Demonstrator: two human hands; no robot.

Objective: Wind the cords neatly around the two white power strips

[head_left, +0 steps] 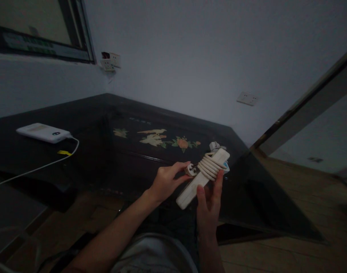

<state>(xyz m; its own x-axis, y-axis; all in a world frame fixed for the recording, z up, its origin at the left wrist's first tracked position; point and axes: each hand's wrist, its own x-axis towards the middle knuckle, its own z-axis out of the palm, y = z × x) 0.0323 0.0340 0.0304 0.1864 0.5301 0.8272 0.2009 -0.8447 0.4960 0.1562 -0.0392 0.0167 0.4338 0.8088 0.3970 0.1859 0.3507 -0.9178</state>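
Note:
A long white power strip (187,193) is held tilted above the near side of the dark table, its white cord (210,167) wound several times around the middle. My right hand (209,203) grips the strip from below right, thumb on one side and fingers on the other. Between the thumb and fingers of my left hand (169,180) is the cord's white plug (191,169), its prongs facing the strip. Just beyond the strip's far end lies a small white object (215,146), partly hidden, whose kind I cannot make out. A bit of blue shows beside the coil.
The dark glossy table (127,167) bears a flower-and-bird picture (159,139). At left lies a white power bank (44,132) with a white cable (76,146) and yellow tag (64,152). Wall sockets (247,98) are behind; a window (42,30) is upper left.

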